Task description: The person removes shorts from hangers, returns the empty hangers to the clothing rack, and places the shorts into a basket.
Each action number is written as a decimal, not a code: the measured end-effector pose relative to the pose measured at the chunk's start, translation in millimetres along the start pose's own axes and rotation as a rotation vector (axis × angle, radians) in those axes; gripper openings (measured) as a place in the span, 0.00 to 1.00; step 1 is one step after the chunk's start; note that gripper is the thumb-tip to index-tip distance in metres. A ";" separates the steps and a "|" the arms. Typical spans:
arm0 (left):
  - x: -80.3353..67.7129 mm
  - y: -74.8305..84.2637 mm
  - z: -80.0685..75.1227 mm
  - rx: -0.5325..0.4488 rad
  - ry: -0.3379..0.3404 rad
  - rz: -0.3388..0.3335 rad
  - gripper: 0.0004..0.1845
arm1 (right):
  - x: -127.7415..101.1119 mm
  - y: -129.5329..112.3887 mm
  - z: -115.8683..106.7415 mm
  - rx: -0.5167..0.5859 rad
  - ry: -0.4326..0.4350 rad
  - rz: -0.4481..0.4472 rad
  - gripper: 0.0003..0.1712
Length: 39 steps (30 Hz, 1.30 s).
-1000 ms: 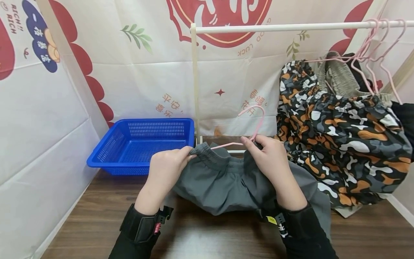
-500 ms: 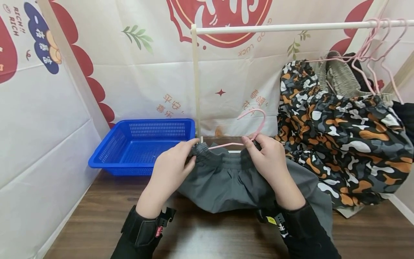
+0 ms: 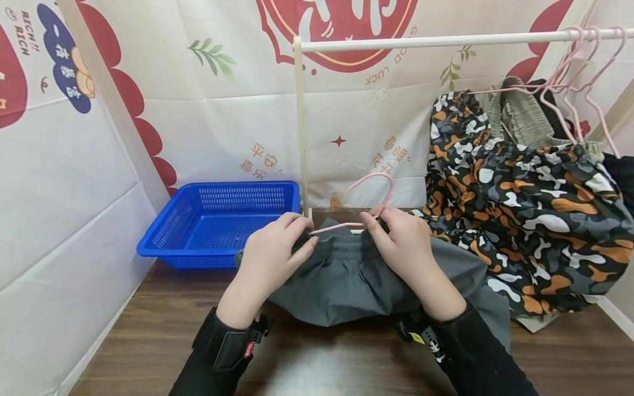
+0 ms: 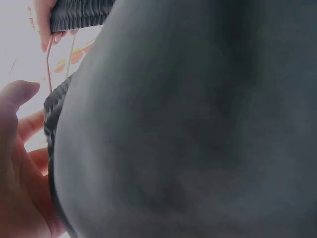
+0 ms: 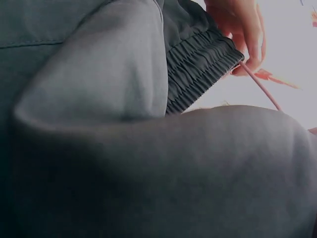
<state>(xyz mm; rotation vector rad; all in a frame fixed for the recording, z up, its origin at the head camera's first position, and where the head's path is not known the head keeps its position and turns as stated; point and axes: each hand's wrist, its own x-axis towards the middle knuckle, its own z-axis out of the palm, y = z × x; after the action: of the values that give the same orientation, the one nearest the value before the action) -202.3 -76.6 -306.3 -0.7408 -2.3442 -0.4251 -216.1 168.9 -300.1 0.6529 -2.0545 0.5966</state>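
Grey pants [image 3: 342, 286] with a gathered elastic waistband hang from my two hands in the head view. A pink clothes hanger [image 3: 387, 190] reaches into the waistband, its hook pointing up. My right hand [image 3: 408, 239] pinches the waistband and hanger together just below the hook. At the other end, my left hand [image 3: 269, 256] has its fingers curled over the waistband near the hanger's left arm. Its thumb [image 4: 22, 91] stands a little apart from the cloth in the left wrist view. Grey cloth fills most of both wrist views and hides the right fingertips.
A blue plastic basket [image 3: 218, 225] stands on the wooden surface [image 3: 163, 330] at the left. Behind the hands rises a white rail [image 3: 446, 41]. Camouflage-patterned pants [image 3: 525, 214] and other garments hang on pink hangers [image 3: 569, 82] at its right end.
My left hand has loosened its pinch, moved its thumb away, and shifted right along the waistband. The right hand and hanger hook have moved slightly left, and the hook now sits lower.
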 end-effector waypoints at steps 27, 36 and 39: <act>-11.1 -9.4 3.3 0.083 0.072 0.045 0.10 | -7.5 9.8 -14.2 0.121 0.066 -0.016 0.23; -12.9 -16.2 -1.9 0.060 0.094 0.032 0.05 | -6.7 17.2 -22.4 0.229 0.081 0.087 0.07; -15.5 -20.2 -2.8 0.048 0.066 -0.007 0.06 | -7.4 19.8 -23.5 0.258 0.083 0.102 0.06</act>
<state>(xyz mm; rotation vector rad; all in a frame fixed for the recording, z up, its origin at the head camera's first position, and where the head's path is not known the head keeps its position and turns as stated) -203.3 -100.0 -316.6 -0.6858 -2.2884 -0.3893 -211.3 200.1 -297.8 0.6613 -1.9588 0.9437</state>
